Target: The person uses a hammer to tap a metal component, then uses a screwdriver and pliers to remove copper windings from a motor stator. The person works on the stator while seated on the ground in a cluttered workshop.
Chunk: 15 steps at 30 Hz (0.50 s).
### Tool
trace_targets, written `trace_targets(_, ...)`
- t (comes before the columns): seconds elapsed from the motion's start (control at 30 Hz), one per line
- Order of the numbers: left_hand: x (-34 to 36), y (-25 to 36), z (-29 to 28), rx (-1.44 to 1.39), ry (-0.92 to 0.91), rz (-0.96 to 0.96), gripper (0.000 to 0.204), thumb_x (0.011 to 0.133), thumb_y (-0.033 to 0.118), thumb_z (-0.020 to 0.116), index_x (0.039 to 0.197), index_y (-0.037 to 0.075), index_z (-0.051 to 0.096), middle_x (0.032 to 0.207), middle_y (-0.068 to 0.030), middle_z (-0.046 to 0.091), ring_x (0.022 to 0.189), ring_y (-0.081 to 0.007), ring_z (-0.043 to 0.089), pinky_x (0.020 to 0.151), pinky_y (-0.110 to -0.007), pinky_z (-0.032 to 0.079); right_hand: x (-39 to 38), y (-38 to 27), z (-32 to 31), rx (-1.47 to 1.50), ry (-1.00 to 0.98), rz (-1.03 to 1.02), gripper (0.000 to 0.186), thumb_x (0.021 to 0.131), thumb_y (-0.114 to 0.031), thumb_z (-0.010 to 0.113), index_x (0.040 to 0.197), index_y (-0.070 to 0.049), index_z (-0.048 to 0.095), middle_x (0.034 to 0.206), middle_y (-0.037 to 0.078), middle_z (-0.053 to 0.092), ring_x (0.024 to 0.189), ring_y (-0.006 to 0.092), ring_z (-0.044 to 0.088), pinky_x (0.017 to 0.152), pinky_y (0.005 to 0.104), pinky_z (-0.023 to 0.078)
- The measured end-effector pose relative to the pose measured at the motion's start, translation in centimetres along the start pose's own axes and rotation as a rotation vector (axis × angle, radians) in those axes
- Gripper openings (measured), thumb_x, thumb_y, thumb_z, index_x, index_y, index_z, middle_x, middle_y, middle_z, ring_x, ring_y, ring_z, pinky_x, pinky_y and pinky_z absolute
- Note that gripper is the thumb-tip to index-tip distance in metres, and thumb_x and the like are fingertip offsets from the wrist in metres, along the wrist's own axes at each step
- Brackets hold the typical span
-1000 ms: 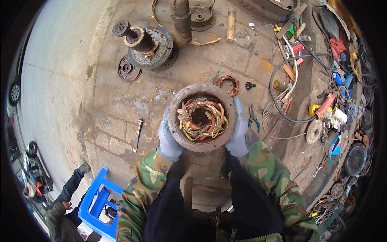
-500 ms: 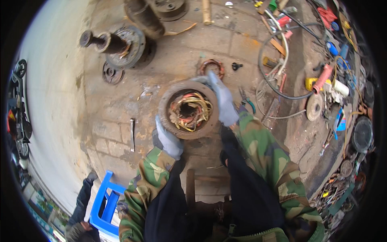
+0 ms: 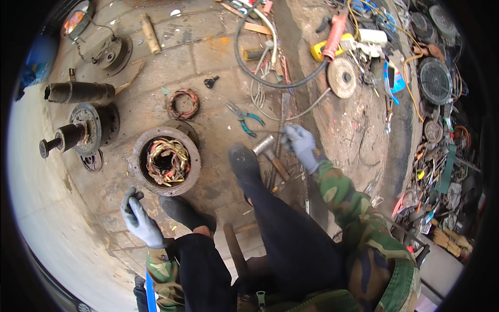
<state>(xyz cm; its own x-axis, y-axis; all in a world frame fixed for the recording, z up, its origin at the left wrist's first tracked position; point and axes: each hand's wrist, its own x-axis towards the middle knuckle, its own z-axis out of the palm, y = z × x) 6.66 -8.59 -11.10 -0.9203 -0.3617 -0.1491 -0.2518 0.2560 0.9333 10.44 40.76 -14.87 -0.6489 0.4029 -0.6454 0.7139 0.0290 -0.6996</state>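
Note:
A round rusty motor housing (image 3: 193, 162) stands on the paved ground in front of my feet, its face tilted up toward me. Inside its rim sits a ring of tangled copper and red windings (image 3: 154, 156). My left hand (image 3: 141, 218), in a grey glove, is just below the housing and apart from it, fingers loosely bent with a gap between them. Further right, my gloved right hand (image 3: 301, 145) has its fingers drawn together above a long metal bar (image 3: 284, 108); whatever they pinch is too small to tell. A hammer (image 3: 267, 148) lies beside that hand, with teal-handled pliers (image 3: 244, 118) farther off.
A loose reddish coil ring (image 3: 194, 105) lies behind the housing. At left are a shaft with flange (image 3: 86, 130) and a dark metal cylinder (image 3: 80, 92). An angle grinder (image 3: 338, 41) and its cable lie at upper right, beyond them heaped scrap (image 3: 442, 192).
Both hands have let go of the motor housing, which now rests on the ground. My right hand has moved right, toward the tools; my left has drawn back. The view has swung right.

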Motion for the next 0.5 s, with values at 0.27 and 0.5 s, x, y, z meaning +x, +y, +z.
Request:
trace_targets(0.27,0.0,8.5,4.4,0.728,-0.348,0.427,0.033,0.104,0.009,0.071,0.136,0.002,0.070,0.121,-0.0160,0.074,0.107,-0.0309,0.068,0.095,-0.043,0.052,-6.6,8.1,-7.2,-0.728,0.022,0.230,0.046,0.104,-0.045,0.062,0.124,-0.005,0.067,0.111,0.024,0.075,0.106,0.0446,0.071,0.091,0.0515,0.055)
trace_targets(0.5,0.4,6.7,8.2,0.880,-0.418,0.471,0.040,0.102,0.021,0.074,0.137,0.003,0.068,0.131,-0.0254,0.069,0.112,-0.0437,0.071,0.094,-0.048,0.058,-10.9,10.3,-6.9,-0.753,-0.165,0.371,0.054,0.102,-0.049,0.058,0.130,-0.003,0.065,0.127,0.029,0.071,0.121,0.0460,0.067,0.102,0.0519,0.053)
